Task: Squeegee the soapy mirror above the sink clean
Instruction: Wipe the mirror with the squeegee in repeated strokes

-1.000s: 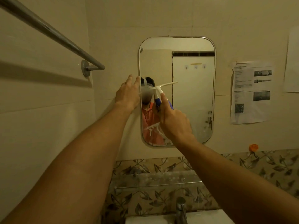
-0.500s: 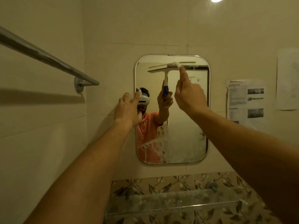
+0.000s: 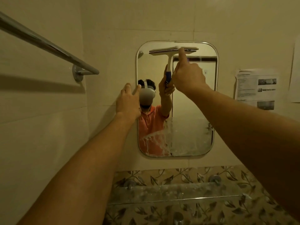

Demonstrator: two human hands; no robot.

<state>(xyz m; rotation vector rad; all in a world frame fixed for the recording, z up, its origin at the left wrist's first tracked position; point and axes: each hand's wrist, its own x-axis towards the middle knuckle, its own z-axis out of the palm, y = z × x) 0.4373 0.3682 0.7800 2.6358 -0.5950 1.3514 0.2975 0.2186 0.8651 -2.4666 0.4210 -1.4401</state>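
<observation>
Two hands are up at the mirror (image 3: 191,111). The right hand (image 3: 188,77) grips the squeegee (image 3: 190,49) by its handle, forefinger stretched up to the blade, which lies level along the mirror's top edge. The left hand (image 3: 128,101) rests flat, fingers spread, at the mirror's left edge. Suds (image 3: 155,140) cling near the bottom edge, so I'd say a downward stroke is starting; it needs even pressure all the way down. The glass below is unobstructed, with the shelf (image 3: 178,192) well under it and the towel rail (image 3: 48,46) and papers (image 3: 256,88) off to either side.
</observation>
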